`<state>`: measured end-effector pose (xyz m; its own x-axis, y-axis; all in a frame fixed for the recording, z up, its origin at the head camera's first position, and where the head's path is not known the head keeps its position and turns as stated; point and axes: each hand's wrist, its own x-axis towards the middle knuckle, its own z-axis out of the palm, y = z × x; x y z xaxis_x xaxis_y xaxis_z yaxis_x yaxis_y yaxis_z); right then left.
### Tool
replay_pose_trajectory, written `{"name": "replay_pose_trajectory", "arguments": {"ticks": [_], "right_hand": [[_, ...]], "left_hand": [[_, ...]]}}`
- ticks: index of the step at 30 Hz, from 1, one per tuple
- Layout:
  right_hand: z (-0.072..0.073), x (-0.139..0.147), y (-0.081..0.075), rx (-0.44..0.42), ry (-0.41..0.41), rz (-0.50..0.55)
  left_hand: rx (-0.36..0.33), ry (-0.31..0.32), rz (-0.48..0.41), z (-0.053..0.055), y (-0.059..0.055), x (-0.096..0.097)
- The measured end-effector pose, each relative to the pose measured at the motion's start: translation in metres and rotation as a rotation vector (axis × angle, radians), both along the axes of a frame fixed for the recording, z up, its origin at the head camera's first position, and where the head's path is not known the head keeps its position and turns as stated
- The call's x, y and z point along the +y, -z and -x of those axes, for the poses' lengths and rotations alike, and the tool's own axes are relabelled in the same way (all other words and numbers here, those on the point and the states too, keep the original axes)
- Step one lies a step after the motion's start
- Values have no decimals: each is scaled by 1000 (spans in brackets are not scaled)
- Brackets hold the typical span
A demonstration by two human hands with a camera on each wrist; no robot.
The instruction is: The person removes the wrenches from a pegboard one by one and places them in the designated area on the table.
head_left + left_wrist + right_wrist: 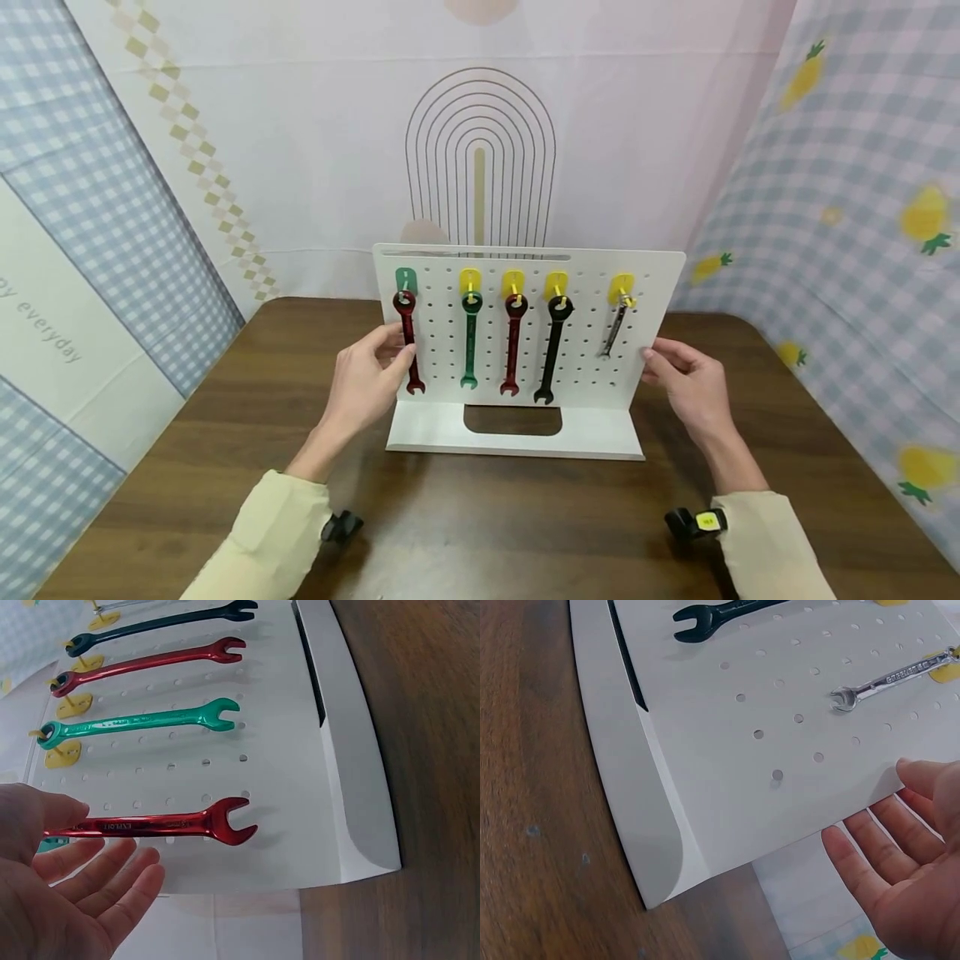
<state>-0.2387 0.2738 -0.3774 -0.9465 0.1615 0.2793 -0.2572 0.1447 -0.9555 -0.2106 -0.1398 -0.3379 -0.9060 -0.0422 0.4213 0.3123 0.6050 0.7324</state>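
A white pegboard stand is upright on a brown wooden table. Five wrenches hang from its hooks: dark red, green, red, black and a small silver one. My left hand is at the board's left edge. Its thumb lies across the dark red wrench and its fingers are straight beside the edge. My right hand is at the right edge with an open palm, just below the silver wrench.
The stand's flat base juts toward me and has an oval cut-out. Patterned cloth backdrops close in the table at the back, left and right. Bare wood lies between the base and the table's near edge.
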Motion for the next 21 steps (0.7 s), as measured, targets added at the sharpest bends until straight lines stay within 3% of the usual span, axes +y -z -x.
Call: {"name": "replay_pose_trajectory", "arguments": {"ticks": [8, 21], "right_hand": [[4, 0, -3, -42, 91, -30], [8, 3, 1, -64, 73, -24]], "left_hand": [[27, -2, -71, 7, 0, 3], [58, -3, -100, 9, 3, 1]]}}
